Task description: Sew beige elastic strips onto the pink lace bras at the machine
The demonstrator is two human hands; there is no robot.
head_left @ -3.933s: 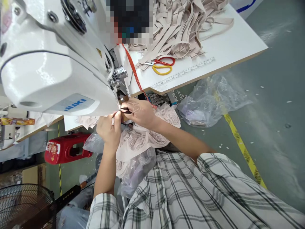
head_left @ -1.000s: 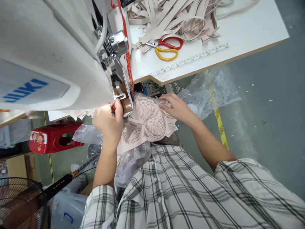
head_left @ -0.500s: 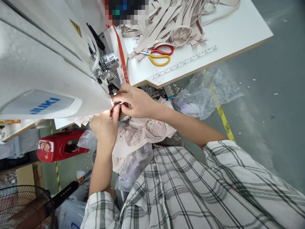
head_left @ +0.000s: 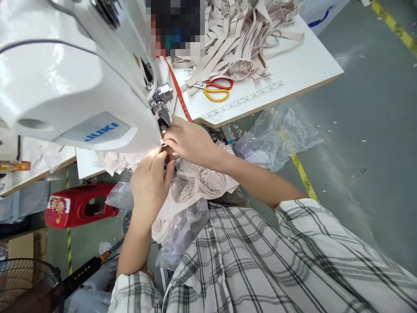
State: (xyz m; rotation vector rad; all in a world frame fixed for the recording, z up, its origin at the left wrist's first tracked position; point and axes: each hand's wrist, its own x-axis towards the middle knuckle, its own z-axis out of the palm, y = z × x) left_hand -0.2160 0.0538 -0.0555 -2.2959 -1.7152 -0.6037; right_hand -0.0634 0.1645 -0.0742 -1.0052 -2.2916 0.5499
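Observation:
Both my hands meet under the needle area of a white JUKI sewing machine (head_left: 81, 100). My left hand (head_left: 150, 182) has its fingers pressed together, pinching at the work beneath the presser foot. My right hand (head_left: 189, 140) is curled over the same spot, fingertips against the machine's brown arm end. What the fingers hold is hidden between them. A beige lace garment (head_left: 198, 184) hangs from there onto my lap, over a clear plastic bag (head_left: 182, 234).
On the white table (head_left: 293, 61) lie red and yellow scissors (head_left: 216, 89), a ruler strip and a heap of beige straps (head_left: 241, 39). A red plastic stool (head_left: 78, 205) and a fan (head_left: 26, 287) stand at the left. A crumpled plastic bag (head_left: 276, 137) lies on the floor.
My right hand has come back from the lace garment to the needle area beside my left hand. My left hand's fingers have shifted slightly at the work.

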